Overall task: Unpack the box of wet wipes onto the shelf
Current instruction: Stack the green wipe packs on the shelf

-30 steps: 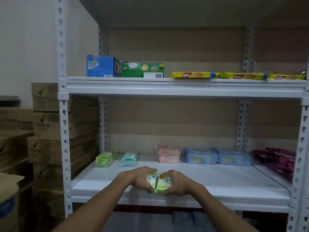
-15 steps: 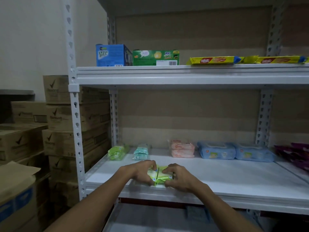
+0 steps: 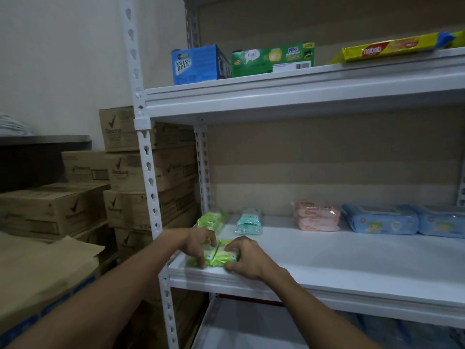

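**A:** Both hands are on the middle shelf [image 3: 352, 260], right at its front left corner, with the green wet wipes packs [image 3: 219, 255] between them.

**B:** The left hand [image 3: 196, 244] comes over the top and left side, fingers curled down onto the wrapping. The right hand [image 3: 247, 260] closes in from the right, fingers and thumb bent round that end. Both are holding, neither is spread wide.

**A:** And the packs sit on the shelf board itself, just inside the front edge, beside the white upright post [image 3: 151, 187].

**B:** Behind them, against the back, there is another green stack [image 3: 211, 220], then a teal stack [image 3: 247, 221] just beside it.

**A:** Further right are the pink packs [image 3: 317, 216] and the blue packs [image 3: 382, 220], all well apart from the hands.

**B:** On the upper shelf [image 3: 302, 96] stand a blue Swiss Roll box [image 3: 198, 62], a green box [image 3: 271, 59] touching it, and a yellow wafer pack [image 3: 387, 47].

**A:** Left of the rack, brown cartons [image 3: 130, 172] are stacked against the wall, and one flapped carton [image 3: 37, 278] sits nearest, low left.
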Demonstrator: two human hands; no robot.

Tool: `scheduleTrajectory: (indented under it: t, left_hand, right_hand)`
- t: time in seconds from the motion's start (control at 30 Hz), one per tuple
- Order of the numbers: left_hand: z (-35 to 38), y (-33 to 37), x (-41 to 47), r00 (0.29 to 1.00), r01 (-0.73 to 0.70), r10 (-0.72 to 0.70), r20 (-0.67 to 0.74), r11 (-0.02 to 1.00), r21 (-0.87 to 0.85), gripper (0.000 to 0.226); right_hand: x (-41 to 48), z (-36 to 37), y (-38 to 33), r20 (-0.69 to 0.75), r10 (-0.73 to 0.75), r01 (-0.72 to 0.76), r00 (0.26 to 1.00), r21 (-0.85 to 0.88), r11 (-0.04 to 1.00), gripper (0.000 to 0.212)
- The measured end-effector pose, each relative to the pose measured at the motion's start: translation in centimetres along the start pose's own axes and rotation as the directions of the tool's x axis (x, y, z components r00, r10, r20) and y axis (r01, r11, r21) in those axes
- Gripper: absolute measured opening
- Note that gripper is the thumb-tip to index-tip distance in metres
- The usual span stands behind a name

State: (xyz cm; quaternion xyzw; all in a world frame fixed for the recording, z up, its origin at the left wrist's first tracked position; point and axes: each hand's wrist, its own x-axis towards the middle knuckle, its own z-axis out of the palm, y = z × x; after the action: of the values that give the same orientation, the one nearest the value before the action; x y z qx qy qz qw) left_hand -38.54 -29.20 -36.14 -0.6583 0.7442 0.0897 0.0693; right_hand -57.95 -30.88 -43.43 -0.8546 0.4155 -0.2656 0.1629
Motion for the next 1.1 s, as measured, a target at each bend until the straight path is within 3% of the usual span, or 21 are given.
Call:
scheduleTrajectory:
  t: [0.2, 0.5, 0.87, 1.1]
  left_hand:
    - [-0.1, -2.5, -0.8, 0.997, 0.081, -0.081, 0.016, 0.997, 0.019, 0.071]
    - [-0.6, -2.8, -1.5, 0.993, 0.119, -0.115, -0.034, 0.959, 0.256, 0.066]
    - [-1.7, -2.0, -2.1, 0.98, 0.154, -0.192, 0.059, 0.907, 0.392, 0.051]
    - [-1.5, -2.1, -2.0, 0.98, 0.168, -0.193, 0.04, 0.924, 0.342, 0.037]
  right_hand:
    - [1.8, 2.2, -0.8, 0.001, -0.027, 0.027, 1.0, 0.019, 0.999, 0.053]
    - [2.8, 3.9, -2.2, 0.011, -0.028, 0.028, 1.0, 0.009, 1.0, 0.057]
    - [1.9, 5.7, -3.7, -0.088, -0.02, 0.018, 0.996, -0.026, 0.999, 0.064]
    - [1.7, 5.7, -3.5, -0.15, -0.027, 0.017, 0.988, -0.066, 0.998, 0.064]
